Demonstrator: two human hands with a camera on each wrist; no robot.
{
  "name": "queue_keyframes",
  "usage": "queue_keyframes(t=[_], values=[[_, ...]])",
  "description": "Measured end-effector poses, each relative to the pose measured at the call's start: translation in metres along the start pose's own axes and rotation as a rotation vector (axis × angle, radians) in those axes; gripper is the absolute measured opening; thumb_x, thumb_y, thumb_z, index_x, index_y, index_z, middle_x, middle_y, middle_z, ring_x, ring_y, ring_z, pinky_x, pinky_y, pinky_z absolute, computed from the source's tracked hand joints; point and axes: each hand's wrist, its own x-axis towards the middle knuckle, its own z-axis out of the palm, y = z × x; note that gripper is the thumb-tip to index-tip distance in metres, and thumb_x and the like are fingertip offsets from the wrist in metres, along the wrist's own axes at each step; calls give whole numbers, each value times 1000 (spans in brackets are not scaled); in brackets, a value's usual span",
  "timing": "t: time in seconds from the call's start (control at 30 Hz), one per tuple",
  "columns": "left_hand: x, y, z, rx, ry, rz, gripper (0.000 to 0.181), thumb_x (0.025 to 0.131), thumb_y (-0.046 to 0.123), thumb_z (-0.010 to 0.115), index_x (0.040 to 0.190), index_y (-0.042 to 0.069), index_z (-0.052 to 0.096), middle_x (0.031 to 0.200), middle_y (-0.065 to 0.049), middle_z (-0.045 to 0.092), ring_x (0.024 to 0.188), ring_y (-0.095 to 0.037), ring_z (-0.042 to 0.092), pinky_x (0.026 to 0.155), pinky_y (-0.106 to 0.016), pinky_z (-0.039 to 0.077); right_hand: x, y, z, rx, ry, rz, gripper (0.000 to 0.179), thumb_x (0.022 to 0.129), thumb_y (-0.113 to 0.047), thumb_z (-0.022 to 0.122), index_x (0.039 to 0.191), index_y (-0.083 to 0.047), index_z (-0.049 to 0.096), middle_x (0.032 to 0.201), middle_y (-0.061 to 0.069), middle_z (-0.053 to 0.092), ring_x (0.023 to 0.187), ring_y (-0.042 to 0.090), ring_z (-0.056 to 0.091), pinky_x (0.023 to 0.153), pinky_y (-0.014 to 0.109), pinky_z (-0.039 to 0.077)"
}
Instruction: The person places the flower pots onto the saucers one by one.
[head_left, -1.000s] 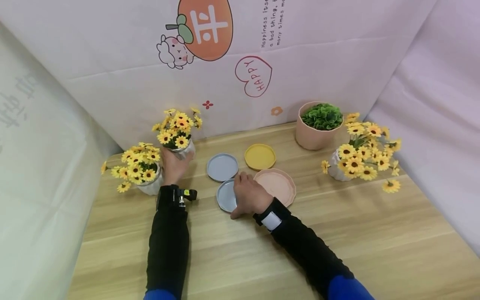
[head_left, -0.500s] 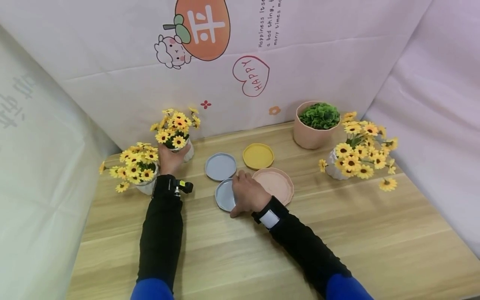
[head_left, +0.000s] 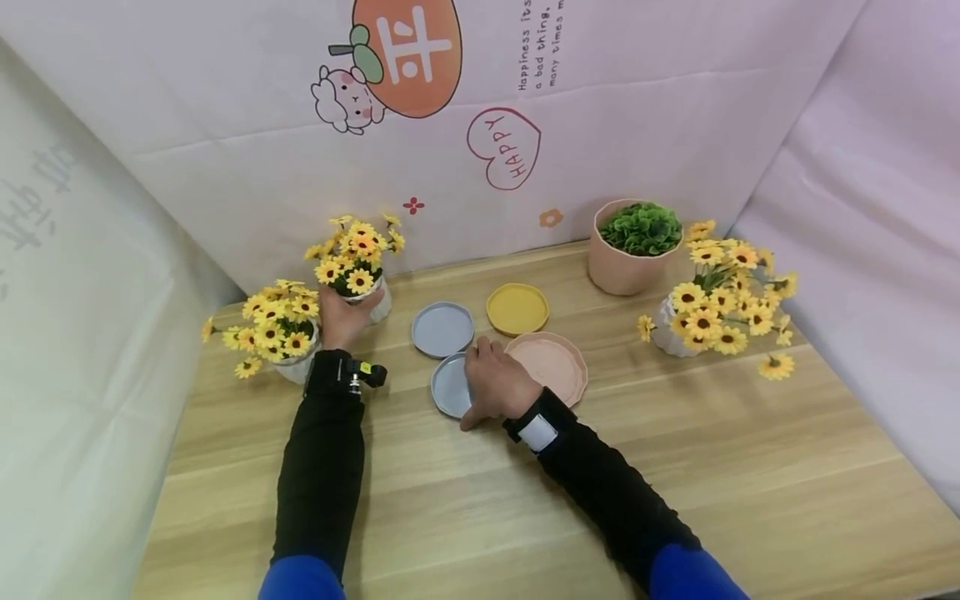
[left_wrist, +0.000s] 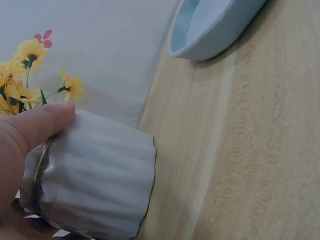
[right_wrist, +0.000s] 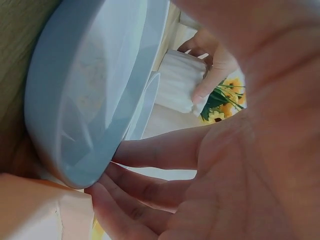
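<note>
In the head view, my left hand grips a white fluted flower pot that holds yellow daisies and stands at the back left. The left wrist view shows the thumb along the pot's upper rim, near a twine band. My right hand spans the right side of the nearer blue-grey saucer, thumb at its near edge and fingers at its far edge. Fingertips meet the saucer's rim in the right wrist view; part of the saucer is hidden under the hand. Both the pot and this saucer rest on the table.
Close by lie another blue-grey saucer, a yellow saucer and a larger pink saucer. A second daisy pot stands left of my left hand. Farther right are a pink pot with green leaves and another daisy pot.
My left forearm has shifted slightly left while that hand stays at the flower pot. The right hand and the saucers keep their places; the head view has moved a little.
</note>
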Motion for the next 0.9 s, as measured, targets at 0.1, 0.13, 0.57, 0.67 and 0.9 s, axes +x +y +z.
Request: queue_keyframes(t=[0.1,0.13,0.57,0.67,0.9], values=[[-5,2,-1,-4,-29,-37,95,91,13,83,166,10,23,168,-15,36,158,-29,35,133,-38,27,1,1,1,-6,-1,-2,109,66,-56,98,144,7,54,129,19,55,111,28,54,95,37,59],[-6,2,-1,-2,-39,-53,96,92,15,82,167,12,21,169,-14,34,159,-29,34,133,-38,26,2,1,1,-6,-2,-4,109,66,-56,98,143,7,54,129,20,55,111,28,54,95,37,59],[-27,8,-6,19,-135,-109,95,97,23,79,169,14,18,172,-13,31,160,-32,31,133,-42,26,1,0,-2,-3,-8,-7,110,66,-56,98,144,8,53,128,20,54,110,29,54,95,38,59],[-30,8,-6,24,-145,-108,94,96,24,80,168,14,21,170,-13,35,159,-30,34,133,-41,27,2,1,-1,0,-13,-5,111,66,-56,98,144,8,52,129,20,54,111,29,53,95,38,59],[-40,13,-7,28,-152,-103,92,94,22,82,166,11,25,168,-14,38,157,-30,36,134,-44,24,4,1,-1,4,-14,-2,111,66,-55,98,145,9,52,129,20,54,112,30,53,96,38,58]])
